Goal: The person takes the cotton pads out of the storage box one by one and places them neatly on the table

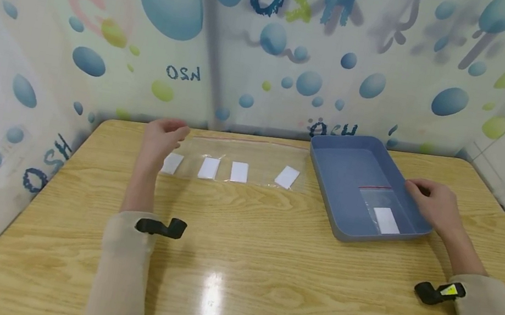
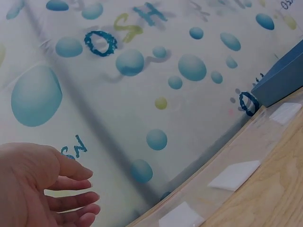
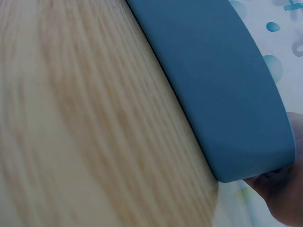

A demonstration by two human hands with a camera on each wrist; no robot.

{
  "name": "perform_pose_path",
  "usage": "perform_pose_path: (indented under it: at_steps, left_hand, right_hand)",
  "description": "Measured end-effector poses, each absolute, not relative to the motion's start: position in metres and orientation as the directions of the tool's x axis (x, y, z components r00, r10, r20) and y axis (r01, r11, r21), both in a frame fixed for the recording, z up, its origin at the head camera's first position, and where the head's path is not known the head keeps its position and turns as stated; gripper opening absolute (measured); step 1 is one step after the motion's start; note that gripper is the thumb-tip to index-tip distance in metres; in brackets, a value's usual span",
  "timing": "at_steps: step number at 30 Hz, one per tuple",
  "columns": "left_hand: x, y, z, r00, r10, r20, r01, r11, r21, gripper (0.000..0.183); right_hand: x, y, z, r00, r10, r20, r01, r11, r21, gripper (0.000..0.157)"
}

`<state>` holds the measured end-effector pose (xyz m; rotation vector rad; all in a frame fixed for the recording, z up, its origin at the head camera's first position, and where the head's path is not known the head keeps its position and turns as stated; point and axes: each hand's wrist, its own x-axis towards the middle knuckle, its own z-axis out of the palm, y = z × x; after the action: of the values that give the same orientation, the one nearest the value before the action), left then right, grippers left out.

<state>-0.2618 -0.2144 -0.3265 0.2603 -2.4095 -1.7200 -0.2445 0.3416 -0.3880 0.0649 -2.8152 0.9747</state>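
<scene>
My left hand [image 1: 161,141] is raised over the left end of a row of clear zip bags [image 1: 226,150]. Its fingers bend loosely and hold nothing, as the left wrist view also shows. Each bag in the row contains a white rectangle, such as the one [image 1: 239,172] near the middle; the leftmost white rectangle [image 1: 172,163] lies just below my left fingers. On the right, my right hand [image 1: 436,206] grips the right rim of a blue-grey tray [image 1: 333,199]. Inside the tray lies another clear bag [image 1: 372,200] with a red strip and a white rectangle.
The wooden table [image 1: 263,271] runs back to a patterned curtain [image 1: 267,71] with blue and green spots. The bags lie along the table's back edge, left of the tray. Curtain also hangs at both sides.
</scene>
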Motion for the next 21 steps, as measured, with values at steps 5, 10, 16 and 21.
perform_pose_path:
  at_steps: [5,10,16,21]
  left_hand:
    - [-0.261,-0.203,-0.320,-0.980,-0.198,0.029,-0.036,0.318,0.947,0.039]
    - [-0.260,-0.195,-0.317,-0.984,-0.169,0.049,-0.009,0.327,0.945,0.041]
    - [-0.261,-0.184,-0.315,-0.990,-0.137,0.044,-0.002,0.317,0.948,0.039]
    - [-0.263,-0.173,-0.314,-0.992,-0.118,0.032,-0.005,0.303,0.953,0.036]
  right_hand:
    - [-0.245,0.341,-0.389,-0.987,0.011,0.162,-0.093,0.782,-0.617,0.052]
    - [-0.244,0.341,-0.388,-0.987,0.014,0.162,-0.091,0.780,-0.619,0.052]
    - [-0.244,0.341,-0.388,-0.987,0.005,0.164,-0.098,0.781,-0.617,0.052]
    - [-0.244,0.341,-0.387,-0.987,0.010,0.162,-0.093,0.784,-0.614,0.053]
